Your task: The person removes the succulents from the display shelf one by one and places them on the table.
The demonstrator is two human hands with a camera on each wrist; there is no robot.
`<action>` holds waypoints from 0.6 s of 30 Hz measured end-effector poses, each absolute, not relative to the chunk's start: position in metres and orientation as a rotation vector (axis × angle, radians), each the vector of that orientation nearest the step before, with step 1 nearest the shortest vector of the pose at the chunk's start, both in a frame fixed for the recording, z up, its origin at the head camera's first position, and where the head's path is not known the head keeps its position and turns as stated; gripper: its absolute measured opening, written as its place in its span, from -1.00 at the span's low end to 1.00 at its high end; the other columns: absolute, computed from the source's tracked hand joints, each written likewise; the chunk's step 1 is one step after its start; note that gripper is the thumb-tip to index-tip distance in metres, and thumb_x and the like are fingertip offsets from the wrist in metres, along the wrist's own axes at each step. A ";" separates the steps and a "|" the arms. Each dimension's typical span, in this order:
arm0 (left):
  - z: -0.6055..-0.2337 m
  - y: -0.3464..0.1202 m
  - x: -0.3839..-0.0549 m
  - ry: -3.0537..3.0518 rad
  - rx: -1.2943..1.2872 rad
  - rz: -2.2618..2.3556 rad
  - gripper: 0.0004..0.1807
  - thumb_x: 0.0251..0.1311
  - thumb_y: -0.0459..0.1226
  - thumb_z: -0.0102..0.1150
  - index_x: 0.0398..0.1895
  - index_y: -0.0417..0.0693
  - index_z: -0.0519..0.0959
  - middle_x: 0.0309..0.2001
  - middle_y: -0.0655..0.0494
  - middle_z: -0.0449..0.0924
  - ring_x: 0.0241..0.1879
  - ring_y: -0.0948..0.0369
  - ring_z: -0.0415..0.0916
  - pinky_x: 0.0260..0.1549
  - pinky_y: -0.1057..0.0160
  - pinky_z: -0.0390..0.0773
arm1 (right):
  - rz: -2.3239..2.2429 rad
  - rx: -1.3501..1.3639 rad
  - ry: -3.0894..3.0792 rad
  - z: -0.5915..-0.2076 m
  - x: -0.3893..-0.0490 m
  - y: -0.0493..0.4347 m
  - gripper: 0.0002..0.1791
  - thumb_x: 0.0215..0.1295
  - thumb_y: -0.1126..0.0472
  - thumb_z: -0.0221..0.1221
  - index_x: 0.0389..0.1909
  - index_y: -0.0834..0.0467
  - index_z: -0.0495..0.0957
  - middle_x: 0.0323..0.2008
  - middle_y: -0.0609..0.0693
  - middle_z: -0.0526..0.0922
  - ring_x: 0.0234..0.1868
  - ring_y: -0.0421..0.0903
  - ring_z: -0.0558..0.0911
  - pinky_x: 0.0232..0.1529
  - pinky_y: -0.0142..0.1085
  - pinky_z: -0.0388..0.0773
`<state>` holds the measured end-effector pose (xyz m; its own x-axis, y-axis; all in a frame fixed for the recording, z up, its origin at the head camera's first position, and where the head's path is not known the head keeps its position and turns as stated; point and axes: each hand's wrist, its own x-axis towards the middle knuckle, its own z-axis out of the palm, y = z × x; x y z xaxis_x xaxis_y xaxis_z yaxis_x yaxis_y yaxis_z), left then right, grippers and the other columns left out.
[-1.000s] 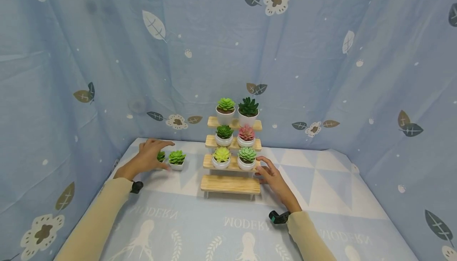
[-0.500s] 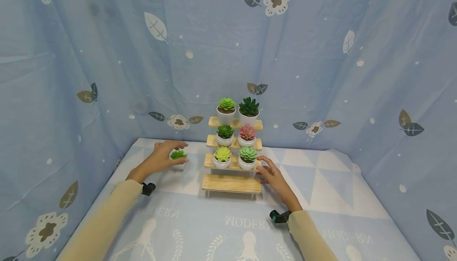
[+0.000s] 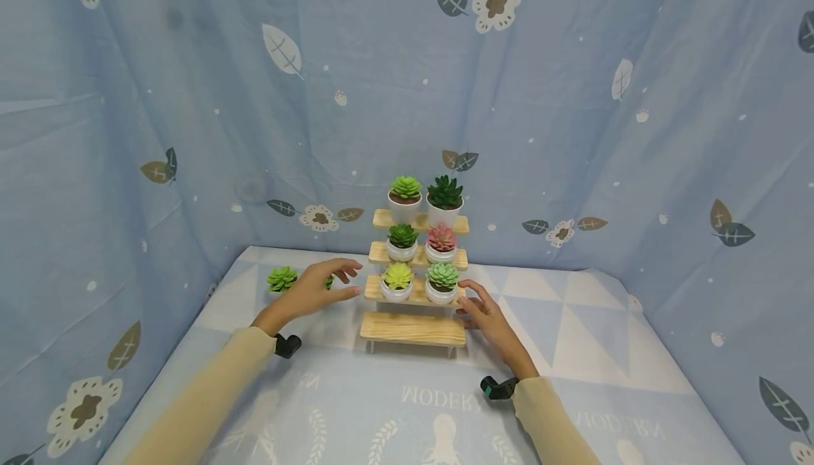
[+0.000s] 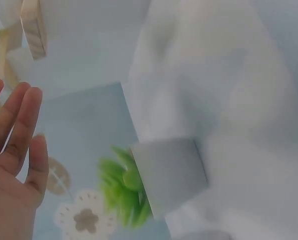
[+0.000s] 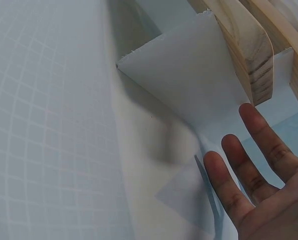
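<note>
A stepped wooden stand (image 3: 412, 328) carries several small potted artificial succulents on its three upper tiers. They include a yellow-green succulent (image 3: 398, 278) and a pale green succulent (image 3: 441, 278) on the third tier. My left hand (image 3: 307, 294) hovers just left of that tier, fingers spread and holding nothing. It partly hides one green succulent (image 3: 328, 282); in the left wrist view a green succulent in a white pot (image 4: 171, 175) shows beside the hand. My right hand (image 3: 488, 316) is at the stand's right end, its fingertips at the third tier's edge, fingers extended in the right wrist view.
Another green succulent (image 3: 282, 279) is behind my left forearm on the patterned tablecloth (image 3: 356, 408). The lowest tier of the stand bears no pot. A blue printed curtain (image 3: 381, 97) hangs close behind the stand and along both sides.
My left hand has moved right, past the two loose succulents and towards the stand, bringing the left one back into view. The right hand stays at the stand's end.
</note>
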<state>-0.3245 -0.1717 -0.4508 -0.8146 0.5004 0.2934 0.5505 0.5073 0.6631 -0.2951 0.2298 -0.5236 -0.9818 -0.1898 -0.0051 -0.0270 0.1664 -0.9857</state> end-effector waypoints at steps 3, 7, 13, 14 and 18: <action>-0.452 -0.165 -0.322 -2.660 -0.944 -1.226 -0.42 0.29 0.10 0.37 0.30 0.13 0.55 0.05 0.17 0.63 -0.02 0.08 0.60 0.01 -0.18 0.53 | -1.936 -0.207 2.312 -0.524 -0.295 0.229 -0.44 0.50 -0.21 0.16 0.43 -0.26 0.33 0.26 0.20 0.56 0.21 0.20 0.59 0.06 0.01 0.62; -0.453 -0.157 -0.320 -2.644 -0.956 -1.258 -0.38 0.27 0.09 0.40 0.31 0.06 0.55 0.06 0.12 0.64 -0.03 0.05 0.60 -0.02 -0.13 0.54 | -1.946 -0.202 2.325 -0.524 -0.294 0.228 -0.44 0.48 -0.22 0.18 0.42 -0.25 0.34 0.28 0.21 0.54 0.18 0.18 0.60 0.03 -0.01 0.63; -0.452 -0.146 -0.315 -2.621 -0.972 -1.241 -0.33 0.27 0.04 0.42 0.35 -0.09 0.53 0.07 0.09 0.64 -0.02 0.04 0.58 -0.05 -0.05 0.54 | -1.947 -0.213 2.326 -0.523 -0.292 0.228 -0.46 0.51 -0.19 0.16 0.42 -0.25 0.33 0.30 0.21 0.52 0.18 0.18 0.59 0.04 0.00 0.62; -0.452 -0.144 -0.314 -2.617 -0.971 -1.233 -0.33 0.26 0.03 0.43 0.35 -0.09 0.53 0.07 0.09 0.64 -0.03 0.06 0.58 -0.05 -0.06 0.54 | -1.947 -0.214 2.328 -0.523 -0.292 0.228 -0.47 0.51 -0.18 0.15 0.43 -0.25 0.33 0.30 0.22 0.52 0.18 0.18 0.59 0.04 0.00 0.62; -0.451 -0.137 -0.312 -2.595 -0.967 -1.208 -0.31 0.23 0.02 0.46 0.35 -0.08 0.53 0.05 0.13 0.64 -0.04 0.14 0.57 -0.05 -0.04 0.56 | -1.942 -0.208 2.329 -0.524 -0.293 0.227 -0.48 0.51 -0.18 0.15 0.41 -0.27 0.34 0.30 0.21 0.52 0.18 0.19 0.59 0.03 -0.01 0.62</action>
<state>-0.3123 -0.1370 -0.4510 -0.7884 0.5000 0.3584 0.5961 0.4773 0.6456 -0.2927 0.2275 -0.5237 -0.9855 -0.1694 0.0096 -0.0399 0.1764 -0.9835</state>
